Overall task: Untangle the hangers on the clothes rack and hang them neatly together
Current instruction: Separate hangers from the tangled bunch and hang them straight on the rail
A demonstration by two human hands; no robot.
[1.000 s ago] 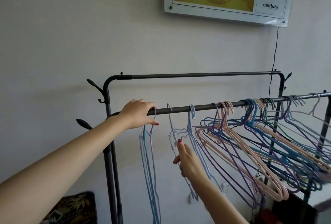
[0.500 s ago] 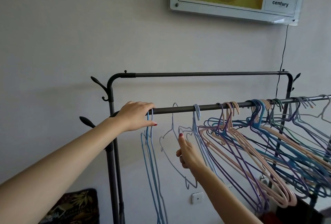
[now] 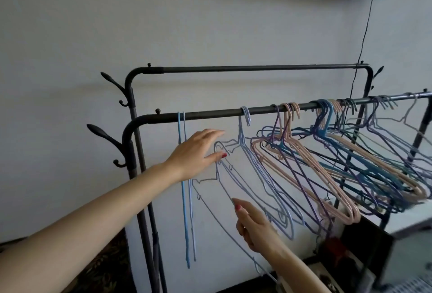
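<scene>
left hand off the rail, open, reaching the loose hanger | right hand pinches its wire; hanger now unhooked, ready to rehang

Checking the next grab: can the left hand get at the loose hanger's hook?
Probably yes. The left hand is open beside the loose hanger, whose hook sits off the rail at its fingertips, nothing between.
</scene>
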